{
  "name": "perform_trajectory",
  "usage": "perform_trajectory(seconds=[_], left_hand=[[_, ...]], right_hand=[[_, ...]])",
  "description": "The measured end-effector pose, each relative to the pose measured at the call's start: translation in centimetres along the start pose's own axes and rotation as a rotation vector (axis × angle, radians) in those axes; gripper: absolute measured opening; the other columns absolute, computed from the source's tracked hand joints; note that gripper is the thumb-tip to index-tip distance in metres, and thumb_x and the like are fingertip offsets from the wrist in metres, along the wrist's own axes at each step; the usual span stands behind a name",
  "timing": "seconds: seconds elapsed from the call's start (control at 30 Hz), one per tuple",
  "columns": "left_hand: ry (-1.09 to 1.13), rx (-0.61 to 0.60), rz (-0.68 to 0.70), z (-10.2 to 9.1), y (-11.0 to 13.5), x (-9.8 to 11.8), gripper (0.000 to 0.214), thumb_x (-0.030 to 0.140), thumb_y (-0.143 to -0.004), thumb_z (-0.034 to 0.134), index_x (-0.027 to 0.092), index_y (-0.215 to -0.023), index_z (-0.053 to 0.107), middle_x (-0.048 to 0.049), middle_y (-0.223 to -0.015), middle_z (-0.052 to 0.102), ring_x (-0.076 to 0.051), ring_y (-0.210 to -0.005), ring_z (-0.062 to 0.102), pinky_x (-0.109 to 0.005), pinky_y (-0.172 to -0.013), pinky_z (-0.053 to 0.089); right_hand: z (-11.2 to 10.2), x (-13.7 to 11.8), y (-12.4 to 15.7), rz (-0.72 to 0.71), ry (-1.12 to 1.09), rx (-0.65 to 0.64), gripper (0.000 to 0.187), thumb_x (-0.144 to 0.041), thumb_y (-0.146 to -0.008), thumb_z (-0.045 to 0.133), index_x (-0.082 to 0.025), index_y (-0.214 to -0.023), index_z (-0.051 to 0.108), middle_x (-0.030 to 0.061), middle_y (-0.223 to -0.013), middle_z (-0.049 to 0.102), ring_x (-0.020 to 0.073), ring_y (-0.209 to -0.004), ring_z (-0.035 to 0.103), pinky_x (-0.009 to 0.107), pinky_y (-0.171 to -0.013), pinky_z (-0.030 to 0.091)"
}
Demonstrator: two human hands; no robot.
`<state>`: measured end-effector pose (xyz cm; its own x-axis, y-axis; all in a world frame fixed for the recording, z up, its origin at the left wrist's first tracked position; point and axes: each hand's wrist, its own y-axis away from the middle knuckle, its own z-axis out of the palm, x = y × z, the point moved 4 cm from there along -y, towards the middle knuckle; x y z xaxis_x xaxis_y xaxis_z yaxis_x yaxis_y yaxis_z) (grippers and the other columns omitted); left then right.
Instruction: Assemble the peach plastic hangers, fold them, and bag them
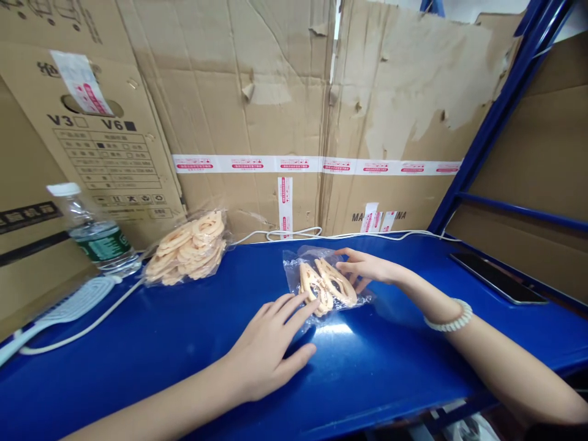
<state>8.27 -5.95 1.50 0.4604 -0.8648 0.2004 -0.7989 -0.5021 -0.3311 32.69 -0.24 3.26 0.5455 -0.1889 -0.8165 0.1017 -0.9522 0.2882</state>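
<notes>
A clear plastic bag (294,264) lies on the blue table, with flat pale beige cut-out pieces (337,283) inside, each with openings in it; their exact kind I cannot make out. My left hand (273,340) is spread flat, its fingertips at the bag's near left edge. At the bag's right side rests my right hand (365,268), fingers apart and curved over the edge of the pieces. Farther left sits a fuller clear bag (190,248) of similar beige pieces in a heap.
A water bottle (101,236) and a light blue hairbrush (76,303) stand and lie at the left. A white cable (92,327) runs along the table's back. A dark phone (496,277) lies right. Cardboard (257,122) walls the back, beside a blue metal post (493,122).
</notes>
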Motion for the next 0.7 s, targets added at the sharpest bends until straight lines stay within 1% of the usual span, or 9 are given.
perform_trajectory(seconds=[0.17, 0.27, 0.37, 0.43, 0.5, 0.57, 0.6, 0.63, 0.7], left_hand=[[-0.060, 0.158, -0.200, -1.2, -0.5, -3.1, 0.040, 0.044, -0.095, 0.046, 0.023, -0.128, 0.053, -0.0096, -0.122, 0.066, -0.029, -0.109, 0.061, -0.044, -0.087, 0.051], [-0.122, 0.225, -0.305, -1.6, -0.5, -5.2, 0.044, 0.050, -0.094, 0.046, 0.022, -0.128, 0.053, -0.0106, -0.124, 0.066, -0.030, -0.109, 0.062, -0.045, -0.086, 0.050], [-0.148, 0.189, -0.337, -1.5, -0.4, -5.8, 0.055, 0.056, -0.093, 0.043, 0.019, -0.133, 0.049, -0.0138, -0.128, 0.064, -0.033, -0.113, 0.061, -0.048, -0.089, 0.050], [-0.141, 0.134, -0.330, -1.3, -0.3, -5.5, 0.064, 0.060, -0.091, 0.043, 0.017, -0.138, 0.046, -0.0163, -0.134, 0.059, -0.035, -0.120, 0.057, -0.052, -0.094, 0.048], [-0.137, 0.069, -0.329, -0.9, -0.3, -4.8, 0.073, 0.065, -0.087, 0.046, 0.016, -0.142, 0.042, -0.0178, -0.142, 0.052, -0.038, -0.128, 0.050, -0.057, -0.100, 0.043], [-0.139, -0.012, -0.345, -0.6, -0.2, -4.2, 0.081, 0.068, -0.084, 0.048, 0.017, -0.146, 0.036, -0.0181, -0.149, 0.043, -0.041, -0.136, 0.040, -0.061, -0.105, 0.036], [-0.140, -0.055, -0.354, -0.4, -0.1, -4.0, 0.084, 0.068, -0.083, 0.049, 0.018, -0.149, 0.033, -0.0178, -0.152, 0.038, -0.041, -0.139, 0.035, -0.063, -0.107, 0.033], [-0.141, -0.094, -0.360, -0.2, -0.1, -3.9, 0.087, 0.067, -0.082, 0.051, 0.018, -0.150, 0.029, -0.0172, -0.155, 0.034, -0.042, -0.141, 0.030, -0.064, -0.109, 0.029], [-0.140, -0.142, -0.338, 0.0, -0.2, -3.9, 0.089, 0.064, -0.081, 0.054, 0.018, -0.152, 0.026, -0.0158, -0.157, 0.029, -0.041, -0.143, 0.024, -0.064, -0.112, 0.025]], right_hand=[[3.3, -1.6, 2.1, -0.044, -0.128, -0.155, 0.069, -0.036, -0.091, 0.058, -0.021, -0.147, 0.020, 0.0093, -0.102, 0.066, 0.0163, -0.070, 0.068, 0.033, -0.062, 0.061], [6.4, -2.5, 4.1, -0.129, -0.272, -0.341, 0.087, -0.036, -0.085, 0.065, -0.027, -0.151, 0.008, 0.0111, -0.120, 0.059, 0.0141, -0.079, 0.067, 0.032, -0.072, 0.060], [7.8, -3.0, 5.6, -0.196, -0.193, -0.435, 0.089, -0.033, -0.086, 0.064, -0.031, -0.153, 0.006, 0.0098, -0.121, 0.060, 0.0138, -0.082, 0.066, 0.029, -0.069, 0.058], [7.2, -3.3, 5.6, -0.272, 0.005, -0.325, 0.068, -0.033, -0.089, 0.058, -0.027, -0.149, 0.027, 0.0055, -0.097, 0.069, 0.0135, -0.070, 0.064, 0.027, -0.059, 0.055], [5.6, -3.7, 5.0, -0.389, 0.232, -0.062, 0.043, -0.035, -0.092, 0.053, -0.023, -0.133, 0.050, 0.0026, -0.079, 0.069, 0.0141, -0.062, 0.061, 0.027, -0.055, 0.050], [4.2, -4.2, 4.7, -0.520, 0.423, 0.234, 0.033, -0.037, -0.090, 0.055, -0.020, -0.119, 0.059, 0.0040, -0.083, 0.069, 0.0165, -0.068, 0.061, 0.029, -0.060, 0.048], [4.0, -4.4, 4.6, -0.584, 0.500, 0.332, 0.034, -0.038, -0.088, 0.058, -0.019, -0.116, 0.059, 0.0054, -0.089, 0.068, 0.0183, -0.075, 0.061, 0.031, -0.064, 0.048], [4.2, -4.5, 4.6, -0.645, 0.566, 0.382, 0.037, -0.040, -0.085, 0.060, -0.019, -0.116, 0.057, 0.0068, -0.095, 0.067, 0.0204, -0.082, 0.060, 0.033, -0.068, 0.049], [5.5, -4.5, 4.7, -0.748, 0.691, 0.370, 0.043, -0.044, -0.082, 0.063, -0.018, -0.115, 0.056, 0.0088, -0.101, 0.064, 0.0239, -0.092, 0.057, 0.035, -0.073, 0.048]])
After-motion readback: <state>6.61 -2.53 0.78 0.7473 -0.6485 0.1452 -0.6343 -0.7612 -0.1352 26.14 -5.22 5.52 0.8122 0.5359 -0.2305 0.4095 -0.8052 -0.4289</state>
